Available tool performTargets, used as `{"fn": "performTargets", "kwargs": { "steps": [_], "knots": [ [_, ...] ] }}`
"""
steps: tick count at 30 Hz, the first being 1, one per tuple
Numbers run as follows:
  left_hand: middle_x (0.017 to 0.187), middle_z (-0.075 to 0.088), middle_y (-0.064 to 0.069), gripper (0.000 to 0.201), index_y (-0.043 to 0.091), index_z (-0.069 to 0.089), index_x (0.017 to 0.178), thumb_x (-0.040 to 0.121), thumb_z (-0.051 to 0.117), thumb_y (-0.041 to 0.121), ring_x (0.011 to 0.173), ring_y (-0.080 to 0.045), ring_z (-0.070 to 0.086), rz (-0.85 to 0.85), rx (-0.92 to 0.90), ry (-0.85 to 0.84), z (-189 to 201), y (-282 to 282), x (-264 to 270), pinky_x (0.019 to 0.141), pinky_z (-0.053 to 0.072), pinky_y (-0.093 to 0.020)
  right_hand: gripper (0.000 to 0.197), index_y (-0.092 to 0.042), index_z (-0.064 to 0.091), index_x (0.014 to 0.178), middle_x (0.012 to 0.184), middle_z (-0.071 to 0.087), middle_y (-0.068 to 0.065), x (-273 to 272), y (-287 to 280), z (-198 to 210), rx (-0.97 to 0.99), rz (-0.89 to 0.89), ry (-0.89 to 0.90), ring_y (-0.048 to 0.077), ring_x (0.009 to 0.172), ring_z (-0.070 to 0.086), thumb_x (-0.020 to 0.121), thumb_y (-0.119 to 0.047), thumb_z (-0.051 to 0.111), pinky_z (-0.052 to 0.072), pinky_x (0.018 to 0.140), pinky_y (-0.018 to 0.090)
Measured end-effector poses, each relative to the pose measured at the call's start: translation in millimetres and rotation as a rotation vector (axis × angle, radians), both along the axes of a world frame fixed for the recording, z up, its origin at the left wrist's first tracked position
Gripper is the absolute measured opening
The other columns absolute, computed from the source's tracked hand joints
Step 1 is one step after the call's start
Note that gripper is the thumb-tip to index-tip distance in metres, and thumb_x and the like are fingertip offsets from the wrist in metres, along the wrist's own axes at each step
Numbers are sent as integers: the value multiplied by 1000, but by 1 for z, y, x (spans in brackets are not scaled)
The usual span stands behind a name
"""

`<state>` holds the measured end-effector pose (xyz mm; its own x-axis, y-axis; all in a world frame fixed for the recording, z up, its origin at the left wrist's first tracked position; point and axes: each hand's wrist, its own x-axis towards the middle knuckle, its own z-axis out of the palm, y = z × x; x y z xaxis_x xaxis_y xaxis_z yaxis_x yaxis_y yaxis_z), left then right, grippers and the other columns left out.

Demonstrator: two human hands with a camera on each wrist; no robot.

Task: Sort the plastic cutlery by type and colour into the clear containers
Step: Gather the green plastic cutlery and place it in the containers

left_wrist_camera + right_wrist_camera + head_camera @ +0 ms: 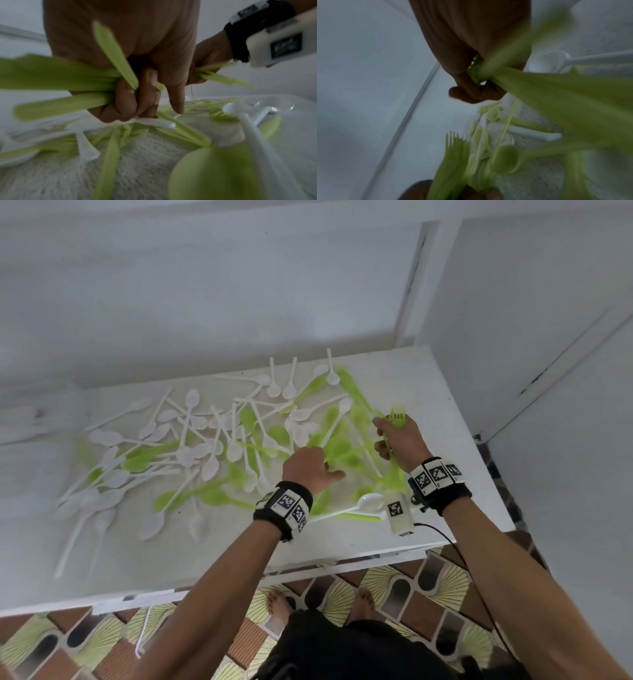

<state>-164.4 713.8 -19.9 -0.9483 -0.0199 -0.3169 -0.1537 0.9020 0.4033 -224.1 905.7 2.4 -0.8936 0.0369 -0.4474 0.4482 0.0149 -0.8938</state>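
White spoons (191,440) and green cutlery (140,460) lie mixed in one heap over the white table (445,392). My left hand (308,470) is down in the heap's right part, fingers curled round a bunch of green pieces (51,75), index finger pointing down. My right hand (397,440) hovers just right of it and grips a bundle of green forks (397,416), tines pointing away from me. The right wrist view shows that hand (471,88) closed round the green handles. No clear container is in view.
A single white spoon (371,501) lies near the front edge (342,556) by my right wrist. Walls stand close behind and to the right of the table. Below the edge are patterned floor tiles (428,587) and my bare feet.
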Motion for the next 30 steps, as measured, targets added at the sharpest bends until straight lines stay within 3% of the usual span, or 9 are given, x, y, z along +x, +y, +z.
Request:
{"fn": "performTargets", "kwargs": {
  "steps": [2, 5, 10, 13, 15, 17, 20, 24, 30],
  "knots": [
    [93, 66, -6, 35, 9, 63, 98, 90, 61, 43, 89, -29, 64, -14, -53, 11, 0, 6, 0, 70, 47, -32, 11, -15, 55, 94, 73, 49, 1, -3, 11, -3, -33, -32, -51, 11, 40, 45, 97, -19, 65, 31, 43, 20],
    [93, 64, -9, 28, 6, 62, 101, 94, 54, 32, 91, -31, 63, -16, -40, -6, -2, 4, -1, 68, 44, -32, 10, -14, 60, 94, 71, 52, 0, -5, 29, -2, -64, -48, -135, 9, 40, 41, 95, -20, 68, 29, 41, 19],
    [78, 60, -4, 33, 11, 58, 79, 85, 59, 43, 76, -28, 60, 82, 128, -37, 7, -17, -5, 60, 39, -31, 14, -16, 63, 91, 71, 54, 0, 1, 47, 4, 157, 41, -41, 11, 43, 44, 90, -24, 75, 34, 40, 19],
    [62, 52, -3, 37, 14, 46, 61, 79, 52, 46, 62, -25, 52, 124, 239, -39, 15, -23, -6, 54, 33, -31, 17, -17, 71, 97, 81, 65, -7, 14, 43, 5, 532, 417, 215, 14, 67, 63, 84, -25, 80, 53, 62, 28],
    [58, 45, -1, 39, 15, 39, 59, 88, 52, 38, 58, -23, 43, 187, 312, -39, 19, -24, -6, 54, 29, -32, 25, -20, 74, 107, 98, 71, -5, 25, 33, -1, 736, 778, 339, 19, 94, 67, 84, -30, 77, 53, 84, 31],
    [56, 41, 1, 41, 15, 37, 58, 94, 52, 30, 57, -22, 40, 240, 358, -24, 19, -27, -6, 54, 27, -32, 37, -26, 69, 122, 113, 70, 2, 34, 23, -3, 858, 973, 323, 21, 109, 62, 87, -34, 73, 48, 92, 31],
    [53, 43, 1, 47, 15, 40, 57, 96, 58, 34, 56, -22, 45, 267, 364, 50, 14, -34, -3, 53, 30, -32, 41, -31, 62, 132, 115, 65, 5, 39, 11, -5, 1018, 1079, 318, 22, 112, 55, 91, -34, 67, 42, 88, 30],
    [54, 47, 1, 54, 16, 41, 57, 97, 59, 47, 57, -21, 49, 347, 407, 192, 6, -44, 2, 56, 34, -34, 24, -25, 68, 113, 98, 56, 4, 40, 4, -8, 1138, 1115, 333, 25, 105, 59, 92, -35, 63, 39, 76, 29],
    [57, 53, 4, 44, 20, 53, 65, 96, 61, 49, 58, -19, 53, 308, 521, 166, 3, -40, -1, 61, 43, -32, 23, -19, 66, 107, 98, 62, 5, 39, -4, -8, 1163, 1153, 327, 26, 101, 60, 91, -34, 59, 50, 80, 36]
  ]
}}
